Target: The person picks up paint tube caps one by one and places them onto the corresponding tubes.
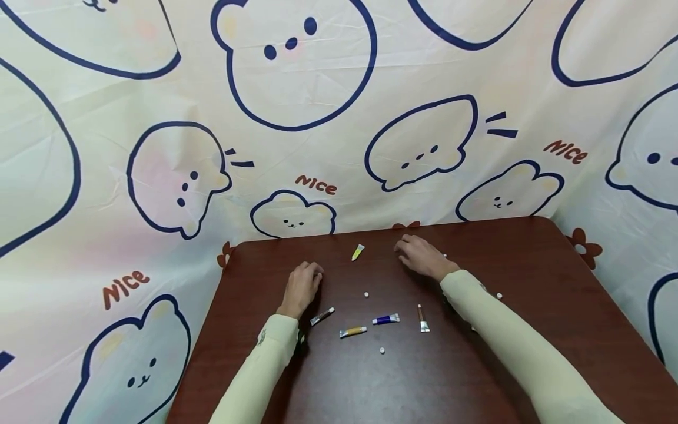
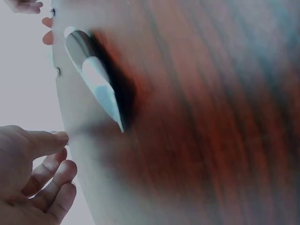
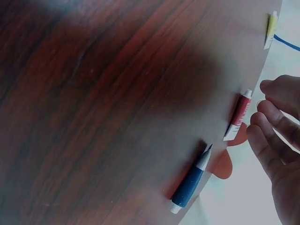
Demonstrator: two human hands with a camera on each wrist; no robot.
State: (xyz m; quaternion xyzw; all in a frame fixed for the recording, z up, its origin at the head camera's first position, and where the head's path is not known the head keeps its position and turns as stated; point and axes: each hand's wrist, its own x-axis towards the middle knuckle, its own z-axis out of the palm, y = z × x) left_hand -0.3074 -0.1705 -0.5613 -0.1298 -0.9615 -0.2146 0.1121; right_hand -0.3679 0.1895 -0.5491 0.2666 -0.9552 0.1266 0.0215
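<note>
My left hand [image 1: 301, 288] is at the table's left side, with fingers loosely bent and nothing visible in them. Nearest to it is a dark paint tube [image 1: 322, 316] with a white cap, seen large in the left wrist view. Farther back on the right, my right hand [image 1: 424, 257] reaches low over the table, fingers loosely curved. In the right wrist view, a red paint tube [image 3: 240, 112] lies close by its fingertips, and a blue tube [image 3: 188, 183] lies below that. The head view hides both behind my right hand and arm.
On the brown table [image 1: 349, 388] lie a yellow tube [image 1: 358, 252] at the back, an ochre tube [image 1: 352, 332], a violet-blue tube [image 1: 385, 319] and a brown tube [image 1: 422, 318]. Small white pieces [image 1: 366, 294] are scattered among them. A printed cloth [image 1: 318, 159] hangs behind.
</note>
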